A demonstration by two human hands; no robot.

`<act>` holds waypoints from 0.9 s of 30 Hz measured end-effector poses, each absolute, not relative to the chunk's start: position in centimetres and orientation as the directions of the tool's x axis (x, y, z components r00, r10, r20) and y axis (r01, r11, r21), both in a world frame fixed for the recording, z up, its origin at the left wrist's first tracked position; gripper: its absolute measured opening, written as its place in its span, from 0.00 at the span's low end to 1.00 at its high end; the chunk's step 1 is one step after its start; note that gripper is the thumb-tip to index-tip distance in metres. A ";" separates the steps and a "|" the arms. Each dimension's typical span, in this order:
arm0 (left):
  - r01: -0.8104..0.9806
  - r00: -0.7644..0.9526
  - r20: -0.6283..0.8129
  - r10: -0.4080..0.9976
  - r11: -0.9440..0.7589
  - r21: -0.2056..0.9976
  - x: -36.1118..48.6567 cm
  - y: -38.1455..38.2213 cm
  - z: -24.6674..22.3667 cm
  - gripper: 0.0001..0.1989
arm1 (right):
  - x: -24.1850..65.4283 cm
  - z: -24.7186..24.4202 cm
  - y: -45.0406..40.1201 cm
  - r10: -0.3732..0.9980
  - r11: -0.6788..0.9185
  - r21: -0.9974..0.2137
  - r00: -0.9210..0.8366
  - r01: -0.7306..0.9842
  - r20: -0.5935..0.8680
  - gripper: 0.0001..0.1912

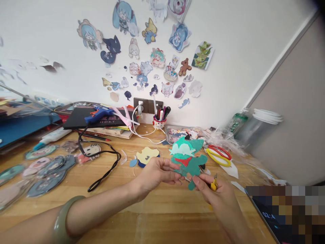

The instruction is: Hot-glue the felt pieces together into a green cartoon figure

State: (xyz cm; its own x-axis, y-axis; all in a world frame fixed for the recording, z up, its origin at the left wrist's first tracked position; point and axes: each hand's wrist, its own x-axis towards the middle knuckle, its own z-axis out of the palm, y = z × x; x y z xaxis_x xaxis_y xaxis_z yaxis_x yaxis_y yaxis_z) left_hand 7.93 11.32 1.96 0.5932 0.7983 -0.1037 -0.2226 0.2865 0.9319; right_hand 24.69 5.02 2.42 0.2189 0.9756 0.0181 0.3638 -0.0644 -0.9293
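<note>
Between my two hands, above the table, is a green cutout figure (186, 159). It has pale mint eye-shaped patches, a red piece below them and a darker green body. Fingers and thumb of my left hand (162, 173) pinch its lower left edge. My right hand (212, 191) grips the lower right edge between thumb and finger. A small yellow tool (214, 184) with a thin metal tip also sits in the right hand; its exact kind is unclear. Behind my left hand lies a cream and dark blue cutout (148, 156), beside a small light blue piece (133, 163).
At the back left, a blue glue gun (99, 114) rests on a black book (76, 118), its black cable (111, 166) looping forward. Red and yellow rings (218, 156) lie to the right. A phone-like screen (266, 213) is at the lower right. Cutout figures lie at left.
</note>
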 end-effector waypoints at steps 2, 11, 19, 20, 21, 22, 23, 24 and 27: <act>-0.218 0.583 -0.106 0.805 0.281 0.935 7.9 11.3 2.0 0.10 | 24.7 2.4 5.1 0.979 -0.050 -0.924 0.203 0.380 0.030 0.18; -0.219 0.574 -0.085 0.814 0.253 0.942 7.9 11.5 1.7 0.09 | 24.9 1.9 5.4 0.969 -0.038 -0.928 0.241 0.370 0.056 0.16; -0.236 0.495 -0.040 0.868 0.179 0.955 7.4 12.3 1.9 0.10 | 24.8 2.0 5.4 0.960 -0.002 -0.920 0.258 0.391 0.108 0.15; -0.247 0.470 -0.030 0.882 0.165 0.955 7.3 12.5 2.0 0.11 | 24.9 2.0 5.4 0.960 -0.005 -0.919 0.260 0.394 0.107 0.15; -0.259 0.445 -0.021 0.895 0.151 0.954 7.2 12.7 2.2 0.12 | 24.9 1.9 5.4 0.961 -0.014 -0.918 0.259 0.397 0.098 0.15; -0.270 0.420 -0.014 0.907 0.139 0.953 7.1 12.8 2.3 0.13 | 24.8 1.9 5.4 0.962 -0.027 -0.915 0.259 0.402 0.086 0.15; -0.278 0.397 -0.008 0.918 0.129 0.952 7.1 13.0 2.4 0.14 | 24.8 1.8 5.4 0.964 -0.036 -0.913 0.254 0.407 0.075 0.16; -0.284 0.376 -0.003 0.926 0.118 0.952 7.0 13.1 2.5 0.15 | 24.8 1.7 5.4 0.967 -0.041 -0.910 0.245 0.413 0.067 0.16; -0.288 0.315 0.009 0.949 0.086 0.954 6.8 13.5 2.4 0.14 | 24.5 1.3 5.5 0.973 -0.011 -0.908 0.214 0.419 0.087 0.16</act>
State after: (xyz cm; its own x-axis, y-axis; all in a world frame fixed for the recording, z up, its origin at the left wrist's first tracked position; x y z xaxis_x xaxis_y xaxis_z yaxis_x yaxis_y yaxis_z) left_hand 6.84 13.46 2.39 0.3146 0.9492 0.0093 -0.2885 0.0862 0.9536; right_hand 24.49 5.52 1.27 0.2144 0.9729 0.0867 0.4189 -0.0114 -0.9079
